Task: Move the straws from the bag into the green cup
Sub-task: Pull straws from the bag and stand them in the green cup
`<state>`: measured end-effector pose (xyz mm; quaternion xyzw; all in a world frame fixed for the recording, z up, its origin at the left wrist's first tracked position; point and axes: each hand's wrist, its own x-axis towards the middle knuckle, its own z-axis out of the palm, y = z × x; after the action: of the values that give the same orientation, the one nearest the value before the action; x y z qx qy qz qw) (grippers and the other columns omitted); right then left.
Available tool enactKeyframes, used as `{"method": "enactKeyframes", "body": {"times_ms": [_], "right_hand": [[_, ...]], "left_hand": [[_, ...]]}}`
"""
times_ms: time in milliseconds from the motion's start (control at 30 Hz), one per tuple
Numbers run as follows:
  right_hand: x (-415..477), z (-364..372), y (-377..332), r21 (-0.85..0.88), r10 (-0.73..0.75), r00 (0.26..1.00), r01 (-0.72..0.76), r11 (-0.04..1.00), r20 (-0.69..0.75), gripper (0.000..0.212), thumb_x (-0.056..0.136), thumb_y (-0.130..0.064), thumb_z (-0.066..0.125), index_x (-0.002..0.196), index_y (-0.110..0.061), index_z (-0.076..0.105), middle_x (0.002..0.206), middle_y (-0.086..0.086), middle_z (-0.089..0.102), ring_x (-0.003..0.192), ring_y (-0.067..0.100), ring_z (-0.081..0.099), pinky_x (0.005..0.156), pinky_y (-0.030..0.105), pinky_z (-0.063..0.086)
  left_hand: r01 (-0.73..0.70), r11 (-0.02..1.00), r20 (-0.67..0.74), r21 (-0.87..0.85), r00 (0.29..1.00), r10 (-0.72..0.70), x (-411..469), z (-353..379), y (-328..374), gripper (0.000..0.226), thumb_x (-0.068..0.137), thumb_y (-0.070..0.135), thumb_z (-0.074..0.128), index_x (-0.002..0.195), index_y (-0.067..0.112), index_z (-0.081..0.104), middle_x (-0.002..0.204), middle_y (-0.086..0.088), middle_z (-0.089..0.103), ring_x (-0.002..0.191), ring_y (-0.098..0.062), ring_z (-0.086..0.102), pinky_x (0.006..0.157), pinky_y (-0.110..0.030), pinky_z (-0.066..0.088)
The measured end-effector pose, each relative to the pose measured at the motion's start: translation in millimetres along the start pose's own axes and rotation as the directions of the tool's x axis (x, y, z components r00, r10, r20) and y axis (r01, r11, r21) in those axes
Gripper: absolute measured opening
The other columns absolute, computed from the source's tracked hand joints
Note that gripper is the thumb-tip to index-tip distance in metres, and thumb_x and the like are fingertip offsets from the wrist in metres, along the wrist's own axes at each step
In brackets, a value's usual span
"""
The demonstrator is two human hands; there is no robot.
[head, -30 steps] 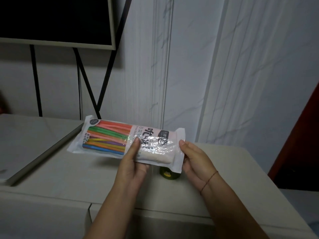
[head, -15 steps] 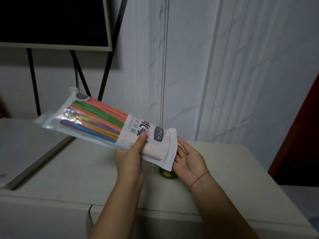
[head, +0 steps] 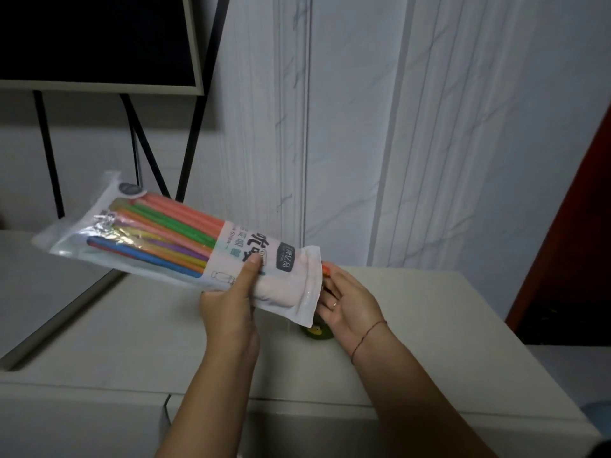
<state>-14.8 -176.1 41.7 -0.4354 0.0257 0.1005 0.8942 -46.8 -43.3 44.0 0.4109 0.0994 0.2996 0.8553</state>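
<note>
One bag [head: 287, 282] of straws [head: 172, 226], too many to count, tilts above the counter [head: 456, 328]. The left hand [head: 228, 312] grips it. The right hand [head: 350, 309] is at its low end; its fingers are hidden, so I cannot tell. One green cup [head: 315, 334] sits below.

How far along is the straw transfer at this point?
Done: the bag is held above the counter, tilted, the left hand gripping its middle. In hand: an orange straw tip pokes out of its lower end at the fingers of the right hand; whether they pinch it cannot be told. Left: the straws are nearly all inside, and the green cup, mostly hidden under the bag, shows none.
</note>
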Motion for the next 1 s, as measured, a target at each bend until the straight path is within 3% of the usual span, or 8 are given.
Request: {"method": "enactKeyframes", "body": {"times_ms": [100,267,367,600,767,833,933,1000], "right_hand": [[1,-1,0,-0.219,-0.127,0.992,0.119,0.968,-0.026,0.020,0.092,-0.017,0.054,0.108,-0.011,0.066,0.087,0.003,0.068,0.076,0.014,0.063,0.067,0.025,0.052],[4,-4,-2,-0.367,-0.251,0.967,0.222,0.904,-0.034,0.011,0.085,-0.010,0.064,0.095,-0.009,0.070,0.074,0.006,0.066,0.065,0.014,0.054,0.064,0.024,0.049],[6,-6,-4,-0.442,-0.296,0.955,0.257,0.859,-0.019,0.009,0.083,-0.008,0.066,0.091,-0.010,0.070,0.073,0.007,0.067,0.062,0.013,0.056,0.063,0.021,0.052],[6,-27,-29,-0.372,-0.319,0.945,0.274,0.887,-0.065,0.011,0.085,-0.010,0.064,0.093,-0.004,0.069,0.067,0.006,0.062,0.061,0.014,0.056,0.058,0.018,0.053],[4,-23,-27,-0.235,-0.236,0.972,0.224,0.946,-0.023,0.014,0.088,-0.012,0.061,0.098,-0.004,0.064,0.067,0.005,0.058,0.058,0.010,0.055,0.053,0.018,0.051],[4,-20,-22,-0.262,-0.230,0.973,0.220,0.940,-0.006,0.015,0.087,-0.012,0.061,0.099,-0.004,0.064,0.066,0.004,0.056,0.059,0.009,0.054,0.056,0.017,0.050],[4,-20,-21,-0.340,-0.252,0.967,0.227,0.913,-0.028,0.008,0.086,-0.009,0.062,0.092,-0.005,0.066,0.066,0.005,0.055,0.061,0.011,0.052,0.059,0.018,0.049],[4,-24,-27,-0.301,-0.265,0.962,0.235,0.924,-0.061,0.003,0.086,-0.005,0.062,0.085,-0.005,0.064,0.065,0.006,0.054,0.058,0.012,0.050,0.055,0.017,0.048]], "left_hand": [[0.104,0.992,0.003,-0.078,0.995,-0.104,6,-6,0,0.039,0.081,0.002,0.070,0.118,0.011,0.064,0.114,-0.006,0.071,0.102,-0.018,0.069,0.084,-0.033,0.058],[0.254,0.954,0.068,-0.157,0.967,-0.246,11,-11,-5,0.033,0.083,0.004,0.068,0.113,0.015,0.064,0.114,-0.008,0.072,0.104,-0.023,0.069,0.093,-0.043,0.053],[0.319,0.922,0.070,-0.221,0.948,-0.312,13,-12,-5,0.039,0.083,0.004,0.067,0.120,0.014,0.061,0.109,-0.008,0.073,0.094,-0.021,0.072,0.088,-0.046,0.056],[0.337,0.887,0.023,-0.316,0.937,-0.348,28,-27,0,0.021,0.085,0.003,0.066,0.100,0.018,0.062,0.080,-0.002,0.077,0.092,-0.019,0.070,0.077,-0.046,0.057],[0.355,0.890,0.019,-0.287,0.931,-0.365,25,-24,-6,0.024,0.083,0.003,0.068,0.102,0.018,0.063,0.089,-0.004,0.077,0.097,-0.021,0.070,0.085,-0.048,0.056],[0.360,0.892,0.016,-0.273,0.929,-0.370,22,-21,-9,0.026,0.083,0.003,0.068,0.104,0.017,0.064,0.097,-0.005,0.076,0.095,-0.021,0.070,0.086,-0.048,0.055],[0.356,0.891,0.008,-0.282,0.929,-0.369,22,-21,-9,0.030,0.082,0.002,0.069,0.107,0.016,0.064,0.087,-0.004,0.077,0.094,-0.022,0.071,0.087,-0.048,0.055],[0.344,0.885,-0.005,-0.315,0.931,-0.364,26,-25,-6,0.030,0.082,0.002,0.069,0.107,0.016,0.063,0.080,-0.004,0.077,0.098,-0.023,0.069,0.091,-0.049,0.053]]}}
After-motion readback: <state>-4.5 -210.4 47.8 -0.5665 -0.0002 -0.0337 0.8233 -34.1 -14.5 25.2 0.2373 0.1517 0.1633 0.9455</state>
